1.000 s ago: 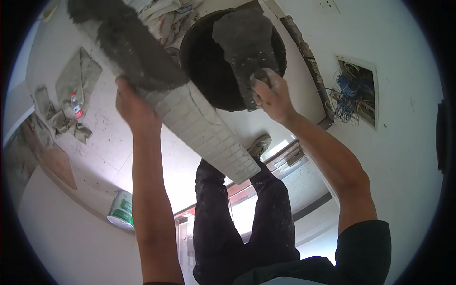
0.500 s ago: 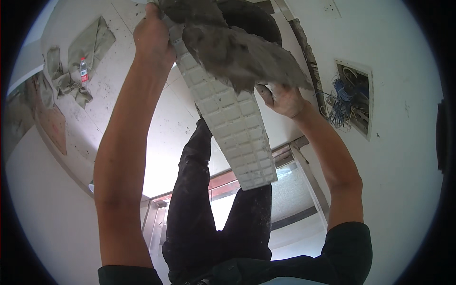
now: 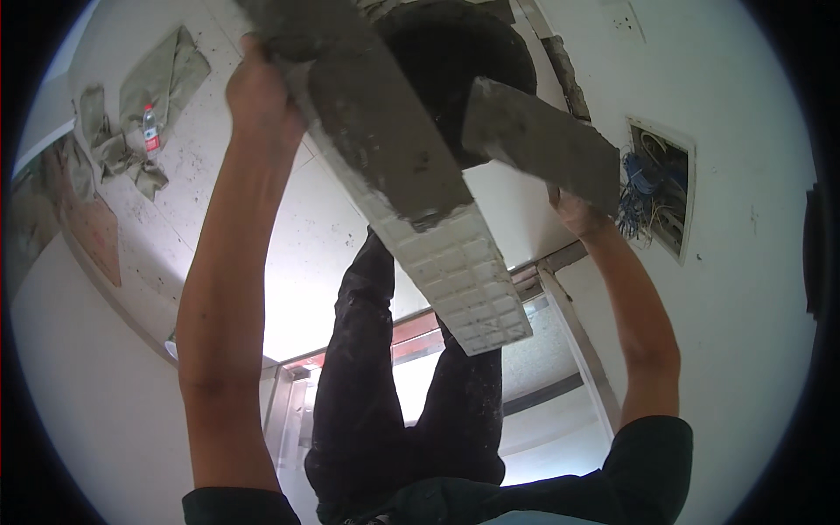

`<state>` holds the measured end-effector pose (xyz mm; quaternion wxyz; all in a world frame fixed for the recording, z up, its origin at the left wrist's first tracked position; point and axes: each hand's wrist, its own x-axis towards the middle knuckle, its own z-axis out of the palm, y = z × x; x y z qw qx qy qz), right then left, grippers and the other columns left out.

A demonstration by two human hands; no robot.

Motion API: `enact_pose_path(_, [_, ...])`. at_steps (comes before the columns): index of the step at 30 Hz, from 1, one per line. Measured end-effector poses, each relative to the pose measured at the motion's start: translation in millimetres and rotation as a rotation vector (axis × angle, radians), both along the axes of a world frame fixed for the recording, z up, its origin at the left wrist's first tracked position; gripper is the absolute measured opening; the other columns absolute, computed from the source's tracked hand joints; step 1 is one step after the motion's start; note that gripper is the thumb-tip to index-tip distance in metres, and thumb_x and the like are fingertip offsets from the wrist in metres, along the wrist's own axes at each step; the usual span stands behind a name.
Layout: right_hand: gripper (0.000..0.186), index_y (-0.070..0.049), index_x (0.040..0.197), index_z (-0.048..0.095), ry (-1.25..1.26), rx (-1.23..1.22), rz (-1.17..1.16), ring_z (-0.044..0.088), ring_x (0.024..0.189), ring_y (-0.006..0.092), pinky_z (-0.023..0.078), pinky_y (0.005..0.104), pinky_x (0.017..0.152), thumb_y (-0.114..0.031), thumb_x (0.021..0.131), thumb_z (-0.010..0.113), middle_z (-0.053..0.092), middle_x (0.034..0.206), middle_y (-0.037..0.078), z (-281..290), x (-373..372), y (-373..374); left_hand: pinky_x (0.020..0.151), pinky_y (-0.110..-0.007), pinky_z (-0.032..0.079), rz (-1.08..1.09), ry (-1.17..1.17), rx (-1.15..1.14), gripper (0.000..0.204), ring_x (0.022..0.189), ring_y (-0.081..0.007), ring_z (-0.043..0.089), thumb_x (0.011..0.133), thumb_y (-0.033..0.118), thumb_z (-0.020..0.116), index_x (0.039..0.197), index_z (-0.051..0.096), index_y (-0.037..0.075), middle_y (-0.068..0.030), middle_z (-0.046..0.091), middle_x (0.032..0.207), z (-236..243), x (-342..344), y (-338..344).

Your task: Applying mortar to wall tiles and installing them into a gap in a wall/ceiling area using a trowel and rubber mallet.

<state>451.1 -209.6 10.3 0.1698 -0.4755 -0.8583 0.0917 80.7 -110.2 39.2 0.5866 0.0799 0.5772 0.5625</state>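
Note:
A long pale tile strip (image 3: 472,289), its ridged grid back facing me, slants across the middle of the view. My left hand (image 3: 262,98) is closed on its upper left edge. Wet grey mortar (image 3: 372,131) covers the upper part of the strip in a smooth layer, while the lower end is bare. My right hand (image 3: 581,215) is closed on a trowel (image 3: 544,140) whose wide blade is coated with mortar; the blade hides most of the fingers and the handle. Between tile and trowel there is a gap.
A black bucket (image 3: 490,39) stands beyond the tile. On the right wall, a recessed box (image 3: 669,188) spills loose wires. A plastic bottle (image 3: 151,131) and crumpled grey cloth (image 3: 175,70) lie on the floor at left. A metal-framed threshold (image 3: 280,394) is by my legs.
The trowel has come away from the tile, moving right and down with my right hand. The heaped mortar is now spread flat over the strip's upper part. The tile has shifted slightly.

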Motion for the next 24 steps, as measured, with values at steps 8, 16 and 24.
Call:
enact_pose_path(8, [0.015, -0.003, 0.09, 0.055, -0.197, -1.253, -0.138, 0.06, 0.076, 0.0257, 0.05, 0.0367, 0.069, -0.018, 0.091, 0.054, 0.06, 0.085, 0.01, -73, -92, 107, 0.098, -0.04, 0.046, 0.055, 0.13, 0.033, 0.046, 0.11, -0.0262, 0.055, 0.103, 0.033, 0.027, 0.126, 0.045, -0.003, -0.0143, 0.054, 0.122, -22, -53, -18])
enact_pose_path(16, [0.013, -0.008, 0.085, 0.058, 0.265, -1.649, -0.917, 0.05, 0.062, 0.0143, 0.044, 0.0289, 0.057, -0.016, 0.093, 0.052, 0.05, 0.071, 0.005, -218, -165, 131, 0.094, -0.038, 0.048, 0.129, 0.337, -0.06, 0.045, 0.109, -0.0232, 0.056, 0.102, 0.036, 0.034, 0.124, 0.047, -0.001, -0.0122, 0.055, 0.122, -45, -76, -45])
enact_pose_path(24, [0.023, -0.003, 0.086, 0.058, 0.377, -1.474, -0.761, 0.048, 0.049, 0.0141, 0.041, 0.0297, 0.045, -0.026, 0.091, 0.057, 0.054, 0.063, 0.004, -272, -177, 123, 0.094, -0.032, 0.046, -0.225, 0.952, -0.071, 0.051, 0.105, -0.0222, 0.058, 0.081, 0.012, 0.07, 0.125, 0.048, -0.004, -0.0148, 0.058, 0.117, -84, -111, -76])
